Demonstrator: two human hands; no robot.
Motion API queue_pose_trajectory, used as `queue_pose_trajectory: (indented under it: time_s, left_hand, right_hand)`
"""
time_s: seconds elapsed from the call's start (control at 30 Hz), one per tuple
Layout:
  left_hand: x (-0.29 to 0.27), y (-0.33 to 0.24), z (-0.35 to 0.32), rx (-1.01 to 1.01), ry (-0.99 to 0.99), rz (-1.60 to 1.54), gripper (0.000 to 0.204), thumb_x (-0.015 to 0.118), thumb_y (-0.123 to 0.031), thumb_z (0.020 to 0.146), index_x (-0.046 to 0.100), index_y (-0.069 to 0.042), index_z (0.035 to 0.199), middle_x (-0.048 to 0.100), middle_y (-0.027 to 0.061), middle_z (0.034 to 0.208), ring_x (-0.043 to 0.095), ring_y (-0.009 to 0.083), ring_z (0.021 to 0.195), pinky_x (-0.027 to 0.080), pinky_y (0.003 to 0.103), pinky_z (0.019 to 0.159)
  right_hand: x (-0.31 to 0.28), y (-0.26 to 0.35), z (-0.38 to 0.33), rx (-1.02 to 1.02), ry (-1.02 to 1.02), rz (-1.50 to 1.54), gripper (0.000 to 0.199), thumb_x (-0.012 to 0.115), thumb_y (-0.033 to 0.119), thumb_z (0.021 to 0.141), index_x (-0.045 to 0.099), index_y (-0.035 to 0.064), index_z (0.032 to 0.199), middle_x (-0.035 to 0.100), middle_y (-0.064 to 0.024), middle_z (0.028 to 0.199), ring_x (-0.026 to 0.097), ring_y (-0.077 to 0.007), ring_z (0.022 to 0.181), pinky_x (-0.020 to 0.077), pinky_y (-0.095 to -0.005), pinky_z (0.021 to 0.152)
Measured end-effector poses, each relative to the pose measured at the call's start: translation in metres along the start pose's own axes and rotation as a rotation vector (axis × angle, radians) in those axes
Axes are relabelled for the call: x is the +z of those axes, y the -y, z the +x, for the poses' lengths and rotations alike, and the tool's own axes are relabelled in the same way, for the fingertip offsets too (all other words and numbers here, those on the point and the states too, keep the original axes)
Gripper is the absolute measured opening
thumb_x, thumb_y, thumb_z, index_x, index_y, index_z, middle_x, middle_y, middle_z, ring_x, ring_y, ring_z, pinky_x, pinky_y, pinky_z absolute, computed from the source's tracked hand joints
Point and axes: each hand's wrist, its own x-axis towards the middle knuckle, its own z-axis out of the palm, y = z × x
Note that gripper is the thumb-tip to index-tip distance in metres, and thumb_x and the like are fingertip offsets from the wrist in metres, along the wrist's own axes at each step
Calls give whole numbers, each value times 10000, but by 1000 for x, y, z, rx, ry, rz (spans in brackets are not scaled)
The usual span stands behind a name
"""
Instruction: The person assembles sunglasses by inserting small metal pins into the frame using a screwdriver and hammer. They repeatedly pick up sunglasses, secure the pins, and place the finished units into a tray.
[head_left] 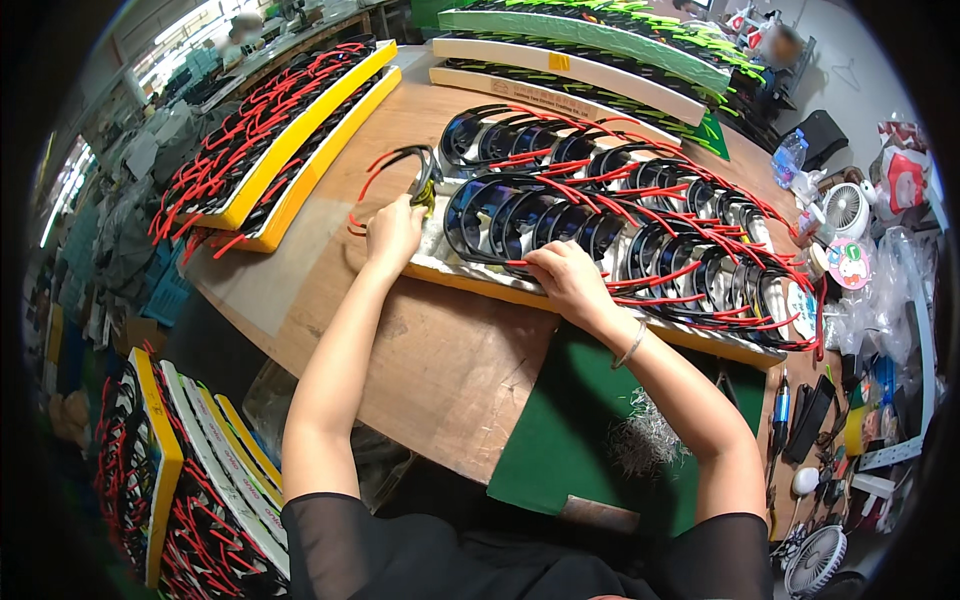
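A shallow yellow-sided tray (480, 285) with white lining lies before me, filled with rows of black glasses (480, 215) with dark bluish lenses and red-tipped temples. At its left end, my left hand (393, 235) is closed on a pair of glasses (425, 185) that shows a yellowish tint; its temples point up and leftward. My right hand (570, 280) reaches over the tray's near edge. Its thumb and fingers are pinched at the red tip of a temple (515, 262) from the front row. The fingers partly hide that tip.
Two stacked yellow-edged trays (290, 140) of red-tipped glasses stand at the left. Behind are stacked trays (570, 65) with green-tipped pieces. More trays (165, 470) stand lower left. Wire-like shavings (648, 435) lie on a green surface (540, 450). Right: a screwdriver (781, 415) and small fans (845, 208).
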Motion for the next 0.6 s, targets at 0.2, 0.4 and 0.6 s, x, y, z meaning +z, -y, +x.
queue_pose_trajectory:
  time_s: [0.2, 0.4, 0.6]
  left_hand:
    - [-17, 2, -10, -3, -62, -213, 230, 567, -223, 815, 596, -39, 950, 618, 197, 755, 596, 362, 742, 451, 432, 681]
    - [-23, 3, -19, 17, -76, -294, 245, 565, -204, 822, 592, -22, 985, 629, 174, 772, 617, 285, 710, 464, 356, 644]
    - [-33, -4, -28, 29, -101, -311, 221, 570, -175, 814, 593, -22, 972, 620, 174, 731, 610, 296, 679, 461, 370, 616]
  right_hand:
    - [-6, -4, 4, 11, 188, -145, 139, 584, 212, 788, 646, 166, 903, 582, -13, 902, 504, -250, 883, 389, -401, 760]
    - [-17, 11, 12, 15, 200, -245, 108, 585, 224, 775, 635, 145, 828, 580, -36, 853, 507, -249, 881, 384, -421, 769]
    - [-5, 29, 12, -89, 156, -442, 102, 590, 200, 780, 594, 99, 796, 566, -41, 818, 510, -232, 872, 368, -391, 802]
